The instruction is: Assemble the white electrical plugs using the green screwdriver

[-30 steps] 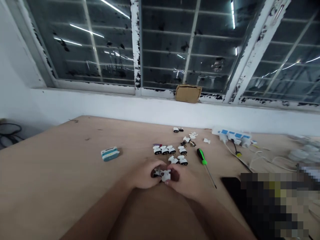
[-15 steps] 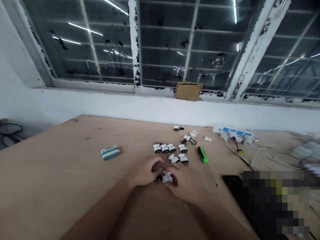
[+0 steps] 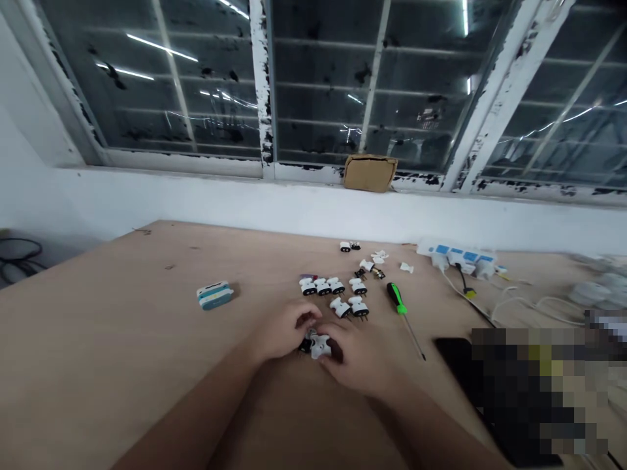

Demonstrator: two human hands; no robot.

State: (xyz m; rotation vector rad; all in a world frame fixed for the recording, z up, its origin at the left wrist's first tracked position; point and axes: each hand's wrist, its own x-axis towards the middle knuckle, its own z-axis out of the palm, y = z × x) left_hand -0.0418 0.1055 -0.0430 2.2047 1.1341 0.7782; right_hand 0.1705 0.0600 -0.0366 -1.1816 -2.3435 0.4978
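My left hand [image 3: 279,333] is closed around a black plug base [image 3: 304,344] with pins, near the front middle of the table. Between the thumb and fingers of my right hand [image 3: 361,358] is a white plug cover [image 3: 321,347], its flared outline facing me. The cover is against or just beside the base; whether they are joined I cannot tell. My fingers partly hide both pieces. Just beyond my hands stand several white-and-black plugs [image 3: 358,307], pins showing on some. Loose white covers [image 3: 406,267] and plug inserts with metal parts [image 3: 377,273] lie farther back.
A green-and-black screwdriver [image 3: 398,299] lies right of the plugs. Farther right are a power strip [image 3: 453,256] with cables and a black flat object [image 3: 453,356], partly blurred out. At left sits a teal-and-white box-like object [image 3: 215,296]. A cardboard piece [image 3: 370,173] rests on the windowsill.
My right hand has shifted slightly left, bringing the white cover closer to the black base in my left hand. The view has tilted slightly; the other items stay in place.
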